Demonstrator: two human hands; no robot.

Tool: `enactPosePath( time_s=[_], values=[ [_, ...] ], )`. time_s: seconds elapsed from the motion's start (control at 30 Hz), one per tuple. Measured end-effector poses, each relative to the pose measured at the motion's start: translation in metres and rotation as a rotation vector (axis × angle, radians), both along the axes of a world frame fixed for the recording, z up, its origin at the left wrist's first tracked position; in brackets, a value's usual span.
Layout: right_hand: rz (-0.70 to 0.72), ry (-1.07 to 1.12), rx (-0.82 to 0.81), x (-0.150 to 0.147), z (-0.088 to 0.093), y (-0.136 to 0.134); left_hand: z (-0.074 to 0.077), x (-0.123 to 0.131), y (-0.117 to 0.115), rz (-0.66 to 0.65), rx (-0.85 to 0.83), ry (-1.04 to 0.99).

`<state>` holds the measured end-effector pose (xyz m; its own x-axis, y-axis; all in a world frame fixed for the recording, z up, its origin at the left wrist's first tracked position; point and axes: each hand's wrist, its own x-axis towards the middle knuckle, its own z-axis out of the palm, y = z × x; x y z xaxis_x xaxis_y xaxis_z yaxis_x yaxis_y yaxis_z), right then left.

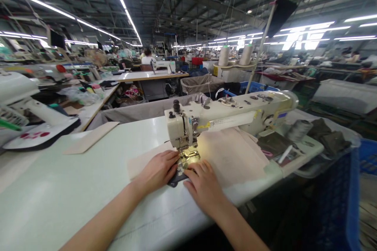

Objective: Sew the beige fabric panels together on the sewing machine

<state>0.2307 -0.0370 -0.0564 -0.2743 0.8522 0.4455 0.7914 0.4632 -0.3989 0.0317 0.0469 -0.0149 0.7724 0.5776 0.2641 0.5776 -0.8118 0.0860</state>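
My left hand [159, 168] lies on a cream fabric piece [138, 161] left of the needle, its fingers stretched toward the presser foot. My right hand [205, 187] rests at the front right of the metal needle plate [191, 156], fingers bent, thumb apart from them. Whether thin cloth lies beneath these fingers I cannot tell. Above both hands stands the head of a cream sewing machine [178, 125], its lamp lighting the plate. A larger stack of cream fabric [235, 160] spreads under the machine arm, to the right of my right hand.
Another cream strip [92, 138] lies on the pale table [88, 188] at left. Right of the machine are a grey thread cone [299, 130], dark cloth [331, 137] and a blue crate [335, 204]. Two thread cones [224, 55] stand behind. A fabric-lined bin [135, 110] borders the table's far edge.
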Motion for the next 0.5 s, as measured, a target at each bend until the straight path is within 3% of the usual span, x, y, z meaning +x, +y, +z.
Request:
enactPosePath(
  time_s=[0.2, 0.43, 0.5],
  values=[
    [0.006, 0.025, 0.048, -0.001, -0.004, -0.003, 0.004, 0.002, -0.001, 0.001, -0.041, -0.023],
    [-0.02, 0.104, 0.087, 0.005, -0.001, -0.002, 0.015, -0.012, 0.024, -0.118, -0.259, -0.107],
    [-0.033, 0.169, 0.121, 0.01, -0.003, -0.001, 0.016, -0.019, 0.024, -0.09, -0.233, -0.074]
  ],
)
